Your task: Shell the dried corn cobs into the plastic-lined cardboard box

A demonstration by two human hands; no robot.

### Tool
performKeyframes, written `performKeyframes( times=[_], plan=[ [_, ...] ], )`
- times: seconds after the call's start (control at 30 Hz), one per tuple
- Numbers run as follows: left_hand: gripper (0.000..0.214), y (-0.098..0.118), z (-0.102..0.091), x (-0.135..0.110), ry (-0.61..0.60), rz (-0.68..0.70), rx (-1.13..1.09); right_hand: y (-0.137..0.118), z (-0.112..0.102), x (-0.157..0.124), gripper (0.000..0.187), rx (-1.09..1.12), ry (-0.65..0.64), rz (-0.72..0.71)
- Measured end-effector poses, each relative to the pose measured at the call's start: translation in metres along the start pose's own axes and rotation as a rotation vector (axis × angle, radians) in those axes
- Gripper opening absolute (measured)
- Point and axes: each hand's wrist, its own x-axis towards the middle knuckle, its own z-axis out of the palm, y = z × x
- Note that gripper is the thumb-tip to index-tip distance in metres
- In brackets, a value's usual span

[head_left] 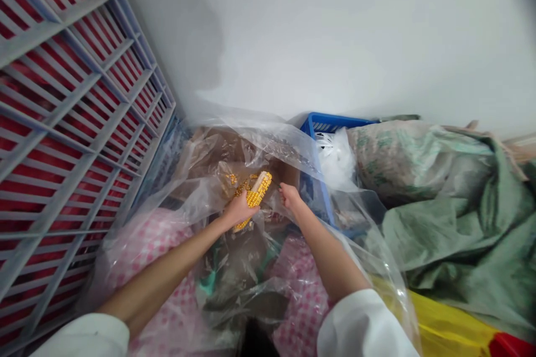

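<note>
My left hand is closed around a yellow corn cob, which points up and to the right and has some kernels stripped off. My right hand is just to the right of the cob with its fingers curled, gripping the edge of the clear plastic bag. Both hands reach inside this big crumpled bag, over a brown space with a few loose kernels. Both forearms are bare, with white sleeves at the bottom edge.
A grey slatted rack with red behind it stands at the left. A blue plastic crate sits behind the bag, with a white bag inside. Green woven sacks pile at the right. Pink checked cloth and yellow plastic lie below.
</note>
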Motion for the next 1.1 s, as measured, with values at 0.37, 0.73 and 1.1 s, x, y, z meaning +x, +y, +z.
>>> performKeyframes(
  times=[0.37, 0.73, 1.1],
  plan=[
    [0.038, -0.001, -0.001, 0.015, -0.062, 0.039, -0.313, -0.023, -0.040, -0.005, 0.035, -0.191, 0.129, -0.086],
    [0.040, 0.001, -0.002, 0.016, -0.019, 0.115, 0.002, -0.036, -0.058, -0.006, 0.039, -0.420, 0.205, -0.247],
    [0.039, 0.000, 0.000, 0.005, 0.025, 0.184, 0.293, -0.017, -0.049, 0.005, 0.029, -0.221, 0.082, -0.260]
  ],
)
